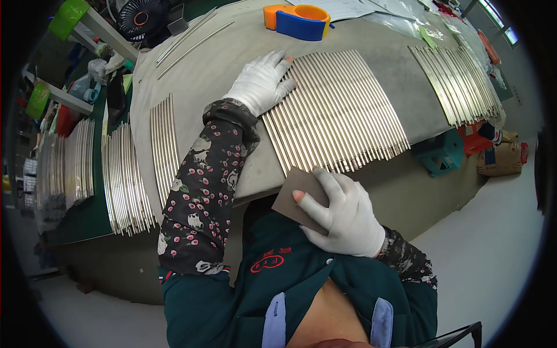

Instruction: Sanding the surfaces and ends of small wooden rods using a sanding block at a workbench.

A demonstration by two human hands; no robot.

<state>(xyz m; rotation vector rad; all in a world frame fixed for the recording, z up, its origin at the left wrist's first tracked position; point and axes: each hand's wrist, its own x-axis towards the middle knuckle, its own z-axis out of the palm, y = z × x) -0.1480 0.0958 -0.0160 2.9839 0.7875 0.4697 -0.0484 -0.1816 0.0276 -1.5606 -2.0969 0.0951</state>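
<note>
A broad row of thin silvery metal rods (339,110) lies side by side on the grey tabletop, near ends reaching the table's front edge. My left hand (261,82), in a white glove with bare fingertips showing, rests at the row's left side with fingers stretched out and apart. It touches the outermost rods and holds nothing. My right hand (354,217), gloved alike, grips a flat grey-brown square sheet (296,200), perhaps sandpaper, between thumb and fingers. The sheet is just in front of the rods' near ends at the row's left; whether it touches them I cannot tell.
More rods (455,84) lie at the right, with smaller bundles (165,145) at the left. Loose rods (197,49) lie far left near a black fan (139,20). An orange and blue tape dispenser (299,23) stands at the back. A teal stool (439,152) is below the right edge.
</note>
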